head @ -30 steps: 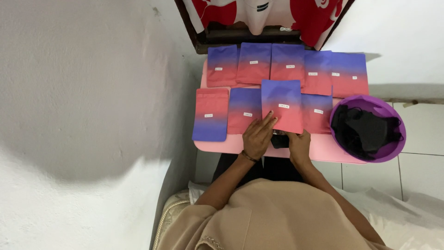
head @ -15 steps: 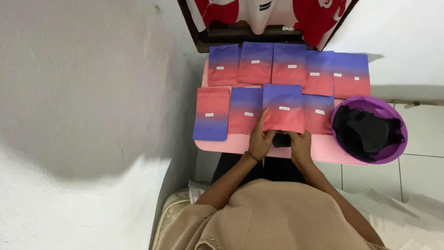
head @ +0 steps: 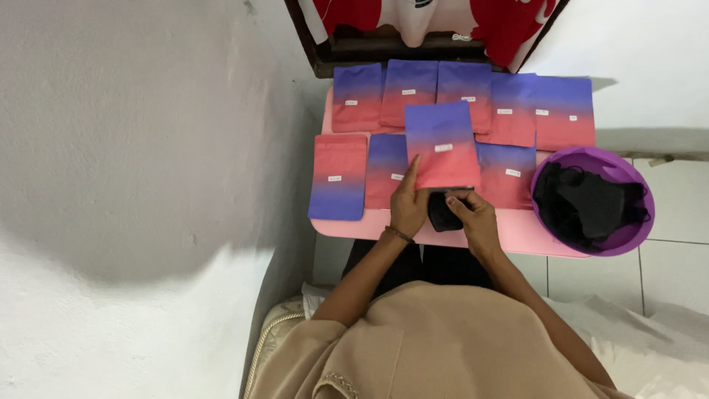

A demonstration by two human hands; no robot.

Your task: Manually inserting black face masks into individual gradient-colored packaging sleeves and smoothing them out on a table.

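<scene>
White walls flank a small pink table (head: 517,229) covered with gradient pouches. Left hand (head: 408,205) grips the lower left edge of a purple-to-red flat pouch (head: 442,145); right hand (head: 474,218), just beside it, pinches a black fabric piece (head: 440,213) at the pouch's mouth.

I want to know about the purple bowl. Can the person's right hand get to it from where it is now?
Probably yes. The right hand is at the table's near edge, pressing a small black item against the pouch, and the purple bowl sits just beside it on that side. Nothing lies between, though the hand is busy.
</scene>
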